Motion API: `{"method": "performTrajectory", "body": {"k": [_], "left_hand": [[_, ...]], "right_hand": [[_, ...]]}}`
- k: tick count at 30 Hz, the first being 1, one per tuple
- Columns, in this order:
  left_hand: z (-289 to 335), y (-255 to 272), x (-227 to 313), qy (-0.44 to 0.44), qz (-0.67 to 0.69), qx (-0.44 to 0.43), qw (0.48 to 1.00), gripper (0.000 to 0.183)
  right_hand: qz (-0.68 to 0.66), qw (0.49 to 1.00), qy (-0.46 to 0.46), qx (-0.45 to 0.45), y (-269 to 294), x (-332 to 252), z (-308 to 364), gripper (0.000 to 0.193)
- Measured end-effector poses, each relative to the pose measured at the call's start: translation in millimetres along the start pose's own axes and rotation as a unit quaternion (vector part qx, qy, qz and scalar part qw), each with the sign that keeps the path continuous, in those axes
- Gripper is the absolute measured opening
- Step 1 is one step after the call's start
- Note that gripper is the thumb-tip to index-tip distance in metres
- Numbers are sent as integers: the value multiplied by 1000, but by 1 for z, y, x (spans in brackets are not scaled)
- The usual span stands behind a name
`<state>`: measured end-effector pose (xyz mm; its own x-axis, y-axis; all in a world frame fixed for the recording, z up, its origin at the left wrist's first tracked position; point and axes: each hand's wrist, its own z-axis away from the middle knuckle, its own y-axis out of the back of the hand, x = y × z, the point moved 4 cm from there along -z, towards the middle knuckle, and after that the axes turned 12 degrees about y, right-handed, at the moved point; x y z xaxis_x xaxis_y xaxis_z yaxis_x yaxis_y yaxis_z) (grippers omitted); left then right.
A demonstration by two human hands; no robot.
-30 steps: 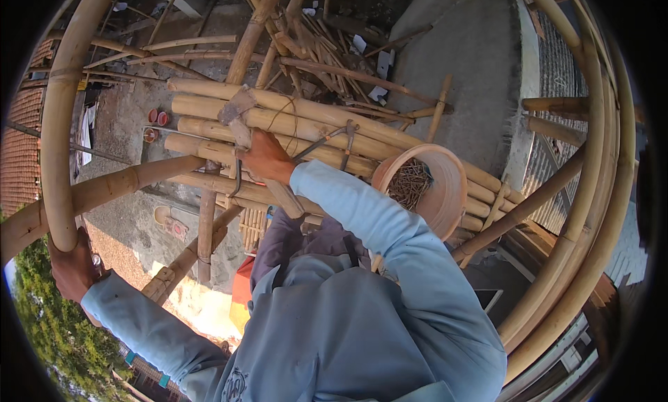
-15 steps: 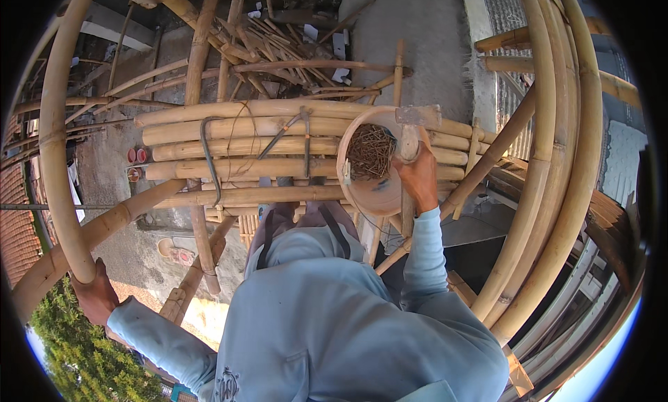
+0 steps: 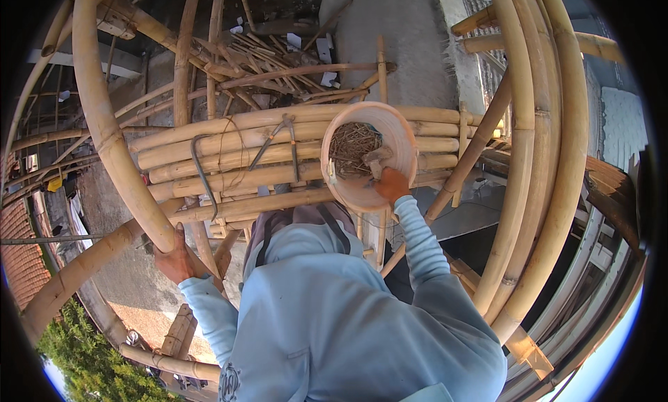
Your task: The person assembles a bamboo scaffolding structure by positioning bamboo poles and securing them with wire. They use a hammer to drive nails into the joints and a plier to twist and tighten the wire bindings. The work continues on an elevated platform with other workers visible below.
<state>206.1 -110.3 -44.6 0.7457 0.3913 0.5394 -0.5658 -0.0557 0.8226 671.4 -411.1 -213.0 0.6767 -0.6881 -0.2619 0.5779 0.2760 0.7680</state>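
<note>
My left hand [image 3: 177, 260] is wrapped round a long upright bamboo pole [image 3: 115, 134] at the left. On the right, my right hand [image 3: 393, 185] reaches over the near rim of a pale, dusty bucket [image 3: 406, 134]. Its fingers are closed on a hammer with a broad, worn head [image 3: 378, 158]; the handle is mostly hidden by the hand and the bucket. Many rusty nails [image 3: 353, 146] fill the bottom of the bucket, and the hammer head rests over them. The bucket stands on a platform of bamboo poles [image 3: 264, 139].
Pincers [image 3: 293, 151] and a curved metal bar [image 3: 203, 179] lie on the platform, with loose wire [image 3: 240, 141] between them. Thick bamboo poles [image 3: 518, 165] rise at the right. Loose sticks [image 3: 278, 64] are heaped below, beyond the platform.
My right hand has lowered the hammer from above the bucket's right rim into the bucket. My left hand, still round its pole, appears further right and higher as the view shifted.
</note>
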Motion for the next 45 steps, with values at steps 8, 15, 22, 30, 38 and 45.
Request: {"method": "performTrajectory", "body": {"k": [8, 15, 22, 30, 38, 45], "left_hand": [[38, 5, 13, -5, 89, -94, 992, 64], [60, -1, 32, 4, 142, -134, 981, 57], [65, 3, 39, 14, 151, -143, 978, 55], [71, 4, 39, 36, 151, -155, 976, 57], [81, 17, 50, 39, 232, -225, 946, 53], [74, 20, 47, -11, 172, -218, 961, 70]], "right_hand": [[-23, 991, 21, -131, -2, -13, -28, 43], [-72, 980, 54, 177, 20, 25, -92, 38], [121, 982, 102, 104, -12, 17, -131, 21], [76, 988, 80, 108, 43, -1, -77, 17], [-742, 660, 108, -41, 80, -36, -38, 9], [-686, 673, 213, -177, 98, -262, 19, 26]]}}
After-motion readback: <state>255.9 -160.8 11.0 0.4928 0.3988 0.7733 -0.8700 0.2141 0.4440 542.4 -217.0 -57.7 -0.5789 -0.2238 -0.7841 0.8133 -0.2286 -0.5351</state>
